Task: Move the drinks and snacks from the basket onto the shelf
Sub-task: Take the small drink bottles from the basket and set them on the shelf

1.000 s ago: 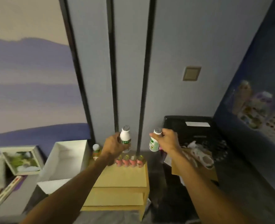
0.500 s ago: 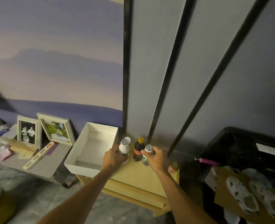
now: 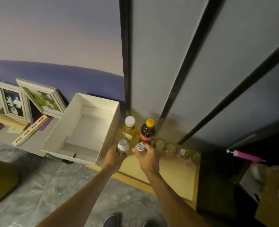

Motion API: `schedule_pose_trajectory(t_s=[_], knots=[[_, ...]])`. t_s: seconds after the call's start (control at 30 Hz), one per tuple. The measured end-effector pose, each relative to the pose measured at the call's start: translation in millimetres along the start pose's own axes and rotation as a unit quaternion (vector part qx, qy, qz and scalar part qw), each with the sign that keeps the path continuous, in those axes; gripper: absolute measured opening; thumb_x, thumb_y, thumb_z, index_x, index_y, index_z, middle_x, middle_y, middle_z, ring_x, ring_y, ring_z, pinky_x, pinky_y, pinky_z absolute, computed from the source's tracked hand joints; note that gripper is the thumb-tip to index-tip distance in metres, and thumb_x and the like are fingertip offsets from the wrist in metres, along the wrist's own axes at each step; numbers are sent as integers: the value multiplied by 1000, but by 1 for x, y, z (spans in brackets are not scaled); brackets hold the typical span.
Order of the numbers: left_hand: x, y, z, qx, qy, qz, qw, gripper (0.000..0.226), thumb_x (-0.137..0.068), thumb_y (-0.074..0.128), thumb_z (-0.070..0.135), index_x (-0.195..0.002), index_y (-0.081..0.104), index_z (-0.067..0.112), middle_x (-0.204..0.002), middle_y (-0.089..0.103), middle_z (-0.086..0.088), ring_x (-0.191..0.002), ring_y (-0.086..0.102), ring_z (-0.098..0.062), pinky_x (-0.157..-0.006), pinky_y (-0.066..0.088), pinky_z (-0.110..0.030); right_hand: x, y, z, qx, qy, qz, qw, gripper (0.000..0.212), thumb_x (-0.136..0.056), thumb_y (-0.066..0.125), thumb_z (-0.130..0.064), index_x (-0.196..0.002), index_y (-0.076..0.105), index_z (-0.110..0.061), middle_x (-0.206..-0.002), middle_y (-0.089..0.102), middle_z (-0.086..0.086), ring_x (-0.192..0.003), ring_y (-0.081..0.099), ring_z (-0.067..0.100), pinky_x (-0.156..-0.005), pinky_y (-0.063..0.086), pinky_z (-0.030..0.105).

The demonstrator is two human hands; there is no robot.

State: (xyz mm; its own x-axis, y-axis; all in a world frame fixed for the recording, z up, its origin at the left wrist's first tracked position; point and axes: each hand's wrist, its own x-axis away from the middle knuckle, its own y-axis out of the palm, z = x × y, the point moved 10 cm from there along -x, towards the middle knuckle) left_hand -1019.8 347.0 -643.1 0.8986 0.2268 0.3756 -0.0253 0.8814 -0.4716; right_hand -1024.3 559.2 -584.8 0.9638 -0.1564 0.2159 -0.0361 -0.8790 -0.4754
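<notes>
Two small white bottles with foil-sealed tops are held upright over the near left corner of a low yellow wooden shelf (image 3: 176, 174), one in each hand. The left hand (image 3: 114, 158) has its fingers curled tight around the body of the left bottle (image 3: 122, 145); the right hand (image 3: 147, 158) closes its fingers around the right bottle (image 3: 140, 146), which is mostly hidden below the cap. Whether either bottle's base touches the shelf top cannot be told from this angle. Just behind them, against the grey panelled wall, stand a yellow juice bottle (image 3: 129, 130) with a white cap and a dark bottle (image 3: 147, 131) with a yellow cap. To the right, a row of small foil-lidded cups (image 3: 176, 149) runs along the shelf's back edge, blurred in the dim light. An open white box (image 3: 109, 128) sits just left of the shelf, and two framed pictures (image 3: 29, 100) lean against the purple wall beyond it.
</notes>
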Motion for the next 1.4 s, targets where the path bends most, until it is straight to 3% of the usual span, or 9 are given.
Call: schedule_pose_trajectory(t_s=[0.3,0.53,0.7,0.8,0.97,1.07,1.17,1.27,1.4], knots=[[-13,18,-16,78,-11,-60,995,53,-85,83,-6,-131,61,9,-116,74,-5,-102,69,-13,-82,54,-16,1,15,0,5,-4,15,1000,44,-83,82,-51,-115,74,-22,-103,78,-8,-92,71,10,-79,54,28],[-17,16,-4,17,-6,-66,998,57,-84,81,-12,-134,57,-2,-113,71,-5,-100,66,-15,-78,52,-9,11,11,-3,89,12,51,995,54,-86,77,-60,-124,73,-23,-111,79,-4,-101,73,22,-81,55,33],[-1,6,18,-85,-13,-80,993,57,-86,87,13,-132,53,12,-114,66,6,-97,66,-19,-74,49,-18,13,5,-17,123,8,8,992,76,-86,81,-56,-151,56,-25,-138,70,-3,-124,64,24,-94,52,37],[15,-15,50,-175,27,-64,982,73,-88,83,37,-144,42,15,-132,65,-7,-113,66,-32,-87,54,-38,21,-12,-37,157,-22,-5,987,84,-87,74,-67,-158,45,-32,-139,68,-4,-126,63,24,-94,53,40],[53,-53,128,-200,78,-49,976,72,-97,71,45,-157,37,24,-150,55,-10,-125,61,-33,-98,51,-42,35,-70,-91,213,-76,9,974,61,-90,64,-72,-135,61,-31,-121,72,-4,-112,67,24,-82,54,37],[80,-85,171,-227,99,-24,969,72,-97,68,56,-156,38,26,-152,53,-10,-125,60,-34,-99,52,-46,46,-117,-125,264,-97,41,959,65,-89,61,-74,-126,65,-21,-115,71,5,-107,68,28,-80,53,37],[101,-123,204,-276,118,34,953,91,-90,61,76,-160,34,24,-162,45,-9,-139,52,-33,-112,46,-52,55,-157,-157,303,-96,56,947,90,-87,52,-84,-146,53,-15,-138,63,13,-127,60,31,-99,54,43],[113,-150,233,-318,135,64,936,106,-87,49,88,-166,23,22,-173,27,-7,-157,29,-32,-127,27,-54,65,-186,-183,314,-58,40,947,112,-88,45,-88,-167,23,-12,-171,29,18,-156,32,35,-125,34,47],[123,-176,269,-318,155,96,930,119,-79,27,100,-166,23,19,-173,28,-9,-158,28,-33,-126,30,-56,92,-220,-212,323,-26,102,941,120,-85,36,-93,-169,17,-10,-175,19,17,-160,23,35,-130,25,49]])
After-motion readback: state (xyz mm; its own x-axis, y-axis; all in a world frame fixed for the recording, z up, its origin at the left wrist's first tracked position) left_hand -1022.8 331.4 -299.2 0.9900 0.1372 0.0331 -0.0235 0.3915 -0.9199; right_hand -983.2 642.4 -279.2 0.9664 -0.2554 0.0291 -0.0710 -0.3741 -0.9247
